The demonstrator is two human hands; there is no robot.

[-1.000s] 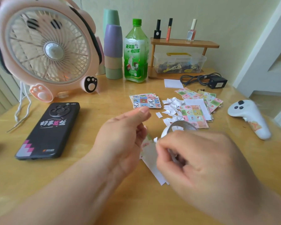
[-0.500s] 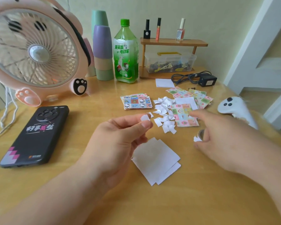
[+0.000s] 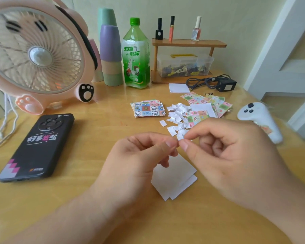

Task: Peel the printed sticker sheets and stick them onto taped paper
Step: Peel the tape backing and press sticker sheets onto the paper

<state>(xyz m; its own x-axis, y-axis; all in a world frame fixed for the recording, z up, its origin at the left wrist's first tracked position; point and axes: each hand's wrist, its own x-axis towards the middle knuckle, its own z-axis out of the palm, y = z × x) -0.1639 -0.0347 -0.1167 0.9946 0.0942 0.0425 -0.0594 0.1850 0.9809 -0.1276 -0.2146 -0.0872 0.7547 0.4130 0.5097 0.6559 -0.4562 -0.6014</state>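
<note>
My left hand [image 3: 139, 155] and my right hand [image 3: 224, 154] meet fingertip to fingertip above the table, both pinching one tiny white scrap that is almost hidden between thumbs and forefingers. Under them lie two overlapping white paper sheets [image 3: 174, 180]. Behind the hands, a stack of printed cartoon sticker sheets [image 3: 148, 108] lies flat. A heap of small white backing scraps [image 3: 176, 118] sits to its right. More coloured sticker sheets [image 3: 208, 103] are spread beyond that, one partly under a white slip.
A black phone [image 3: 35, 147] lies at the left, a pink fan [image 3: 33, 55] behind it. Stacked cups [image 3: 111, 53], a green bottle [image 3: 136, 55] and a wooden rack [image 3: 185, 59] line the back. A white controller [image 3: 261, 120] and a charger [image 3: 225, 84] sit at the right.
My right hand came back from the right side of the table to meet my left hand. Both now pinch the small scrap that my left hand held alone.
</note>
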